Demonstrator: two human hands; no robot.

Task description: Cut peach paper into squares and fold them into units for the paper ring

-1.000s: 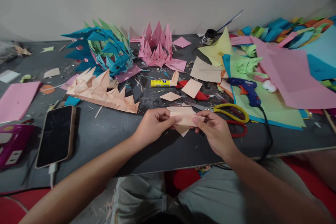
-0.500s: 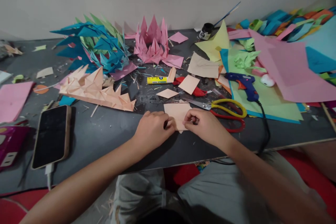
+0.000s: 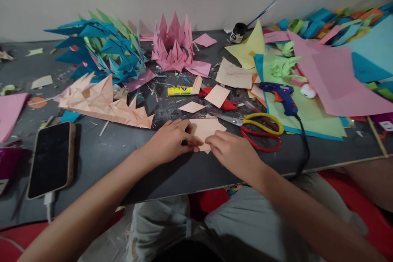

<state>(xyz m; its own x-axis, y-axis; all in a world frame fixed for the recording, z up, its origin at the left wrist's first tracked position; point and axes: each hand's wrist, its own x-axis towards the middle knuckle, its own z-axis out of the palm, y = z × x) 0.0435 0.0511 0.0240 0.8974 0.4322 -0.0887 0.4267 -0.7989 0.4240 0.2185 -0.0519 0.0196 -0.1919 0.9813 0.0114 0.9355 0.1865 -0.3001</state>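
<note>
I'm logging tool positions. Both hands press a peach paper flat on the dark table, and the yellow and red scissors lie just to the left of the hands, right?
Not quite. The scissors lie to the right of the hands, not the left, as the head view shows. The rest holds: the left hand and right hand press the peach paper onto the dark table.

bare bench (image 3: 129, 147) is left open between the phone (image 3: 50, 159) and the left hand (image 3: 170, 141). the way to the right is barred by scissors (image 3: 260, 129) and the glue gun cord (image 3: 303, 147). ahead, passage is narrowed by paper squares (image 3: 217, 95), a glue stick (image 3: 179, 91) and the peach folded row (image 3: 101, 104).
</note>
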